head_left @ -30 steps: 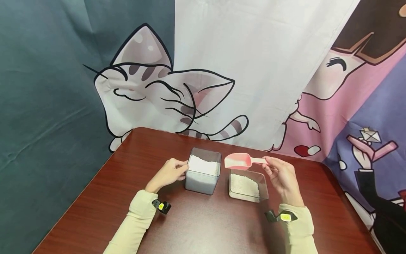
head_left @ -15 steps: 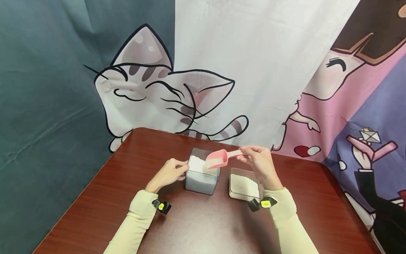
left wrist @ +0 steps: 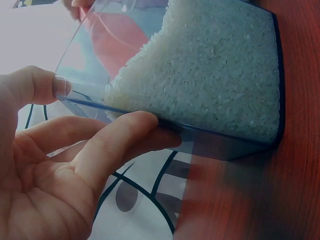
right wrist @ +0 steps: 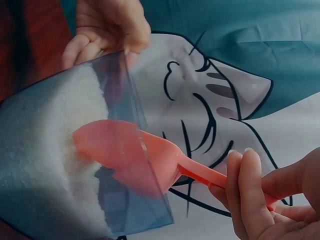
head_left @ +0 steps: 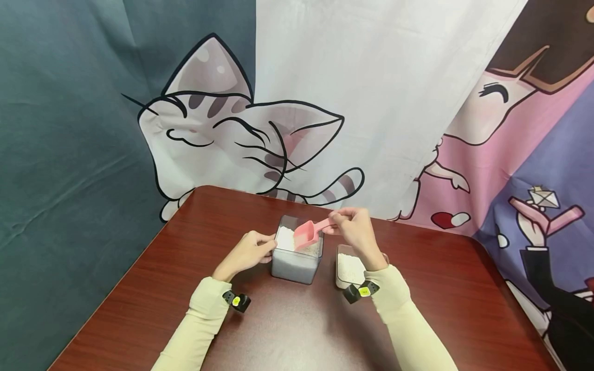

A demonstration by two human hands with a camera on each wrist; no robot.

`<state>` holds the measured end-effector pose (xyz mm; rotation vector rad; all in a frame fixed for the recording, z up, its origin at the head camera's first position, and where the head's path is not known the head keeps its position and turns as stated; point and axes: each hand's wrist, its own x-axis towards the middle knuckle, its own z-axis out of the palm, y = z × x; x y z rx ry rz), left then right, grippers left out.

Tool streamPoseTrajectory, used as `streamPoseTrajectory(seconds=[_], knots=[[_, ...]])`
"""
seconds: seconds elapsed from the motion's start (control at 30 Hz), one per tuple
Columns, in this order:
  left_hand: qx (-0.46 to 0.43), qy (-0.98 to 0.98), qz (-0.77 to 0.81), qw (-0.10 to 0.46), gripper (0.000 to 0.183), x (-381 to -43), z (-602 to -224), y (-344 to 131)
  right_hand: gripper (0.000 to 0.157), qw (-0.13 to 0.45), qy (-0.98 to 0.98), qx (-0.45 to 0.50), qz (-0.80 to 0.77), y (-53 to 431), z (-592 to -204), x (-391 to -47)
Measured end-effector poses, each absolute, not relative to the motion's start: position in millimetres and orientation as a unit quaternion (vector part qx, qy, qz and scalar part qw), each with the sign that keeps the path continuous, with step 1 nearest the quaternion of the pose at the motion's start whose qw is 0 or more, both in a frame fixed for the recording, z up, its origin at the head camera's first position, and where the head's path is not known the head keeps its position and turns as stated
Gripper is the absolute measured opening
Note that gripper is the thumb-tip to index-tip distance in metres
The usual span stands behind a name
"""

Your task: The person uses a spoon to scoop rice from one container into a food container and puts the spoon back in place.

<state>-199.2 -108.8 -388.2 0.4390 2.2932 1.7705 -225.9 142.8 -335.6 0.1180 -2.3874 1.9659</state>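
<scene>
Pale sleeves [head_left: 199, 319] reach in from the near side over the reddish-brown surface [head_left: 260, 330], each with a small black wrist camera [head_left: 236, 302] strapped at the cuff.

Beyond the cuffs, somewhat nearer the far edge's right half, the low box [head_left: 342, 283] stands upright; it is clear-walled and holds white grains [head_left: 350, 269]. The right cuff and wrist pass in front of it and hide part of it.

Just to its left, apart from it and set in from the far edge, stands the tall box [head_left: 294, 269], with smoky see-through walls and rice [head_left: 284, 238] inside. In the left wrist view the rice lies in a slope, heaped higher along one side. The left hand [head_left: 246, 253] grasps this box at its left side, thumb at the rim and fingers against the wall.

The right hand [head_left: 355, 226] pinches the handle of the pink scoop [head_left: 305, 235] above the right side of the tall box. The scoop tilts down to the left, its bowl inside the tall box and its tip at the rice; how deep it goes cannot be told.

Behind the far edge hangs a drape [head_left: 371, 103] in dark green, white, pink and blue-violet, printed with a striped cat [head_left: 209, 123] near the far left corner.
</scene>
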Motion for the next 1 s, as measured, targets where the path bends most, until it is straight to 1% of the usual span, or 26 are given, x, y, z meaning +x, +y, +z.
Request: streamPoseTrajectory(seconds=[0.17, 0.43, 0.6, 0.73, 1.0], knots=[[0.147, 0.779, 0.601, 0.104, 0.035, -199.6, -388.7, -109.1, 0.019, 0.01, -0.783, 0.034, 0.621, 136.8, -342.7, -227.6], [0.141, 0.778, 0.602, 0.109, 0.036, -200.4, -389.8, -108.3, 0.019, 0.011, -0.771, 0.036, 0.635, 130.5, -354.1, -231.0], [0.136, 0.773, 0.609, 0.112, 0.037, -200.9, -390.0, -109.3, 0.018, 0.018, -0.783, 0.052, 0.62, 126.4, -356.1, -231.0], [0.142, 0.773, 0.608, 0.111, 0.035, -200.9, -389.7, -109.5, 0.016, 0.004, -0.794, 0.063, 0.605, 117.3, -351.7, -226.2], [0.148, 0.775, 0.605, 0.11, 0.035, -200.4, -388.1, -108.7, 0.016, 0.0, -0.782, 0.033, 0.622, 111.4, -364.6, -233.0]])
